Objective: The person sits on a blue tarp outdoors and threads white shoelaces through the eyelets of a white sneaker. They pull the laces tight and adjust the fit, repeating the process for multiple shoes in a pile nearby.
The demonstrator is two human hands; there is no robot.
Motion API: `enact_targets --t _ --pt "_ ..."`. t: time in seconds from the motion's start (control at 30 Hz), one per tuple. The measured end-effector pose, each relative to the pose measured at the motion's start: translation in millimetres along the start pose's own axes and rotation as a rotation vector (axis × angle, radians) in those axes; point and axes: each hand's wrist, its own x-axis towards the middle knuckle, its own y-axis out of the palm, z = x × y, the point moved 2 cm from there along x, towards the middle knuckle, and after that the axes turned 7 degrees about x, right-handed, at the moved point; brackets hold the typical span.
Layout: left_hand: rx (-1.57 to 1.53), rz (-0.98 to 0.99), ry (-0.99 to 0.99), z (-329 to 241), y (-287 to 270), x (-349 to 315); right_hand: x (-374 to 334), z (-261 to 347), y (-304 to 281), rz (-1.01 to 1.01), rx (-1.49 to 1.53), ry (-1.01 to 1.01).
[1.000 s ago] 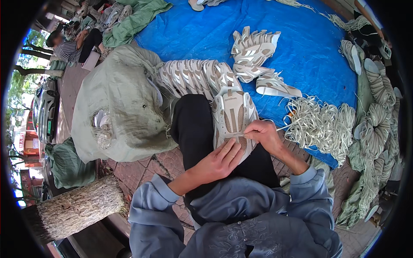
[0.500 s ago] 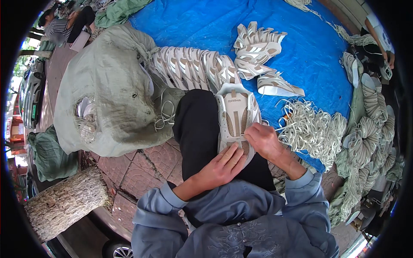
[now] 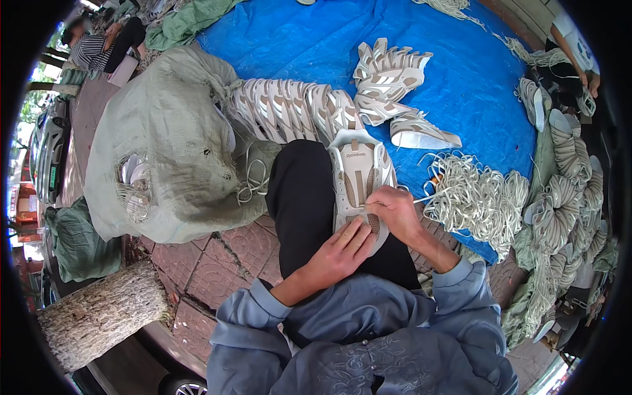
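A white-and-tan shoe upper (image 3: 356, 158) lies across my thighs, its tongue end pointing away from me and its toe toward me. My left hand (image 3: 341, 253) rests on the toe part, fingertips together, holding the upper. My right hand (image 3: 397, 212) is closed in a pinch at the lower eyelets, just beyond the left fingertips. A thin white shoelace is in that pinch, mostly hidden by the fingers. To the right of this hand lies a tangled pile of white shoelaces (image 3: 477, 197).
A row of similar uppers (image 3: 283, 108) and a fanned stack (image 3: 392, 76) lie on the blue tarp (image 3: 467, 66). A bulging woven sack (image 3: 168, 164) stands left, near a stone post (image 3: 105, 313). Bundled uppers (image 3: 559, 210) line the right. Other people sit at both far edges.
My right hand has shifted slightly left over the eyelets, still pinched. The left hand stays on the toe. The whole view has shifted a little.
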Motion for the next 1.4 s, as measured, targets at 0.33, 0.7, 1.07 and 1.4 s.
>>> enact_targets --t 0.33,0.7,1.07,1.4 --pt "-0.035 0.014 -0.018 -4 3 -1 -5 -3 -3 0.062 -0.346 -0.233" --pt "-0.048 0.002 -0.045 -4 8 -1 -4 -7 6 -0.013 -0.388 -0.126" --pt "-0.068 0.026 -0.049 -3 8 -5 7 -1 -3 0.167 -0.306 -0.065" --pt "-0.074 0.028 -0.059 -5 8 -3 -1 -2 7 0.093 -0.586 -0.124"
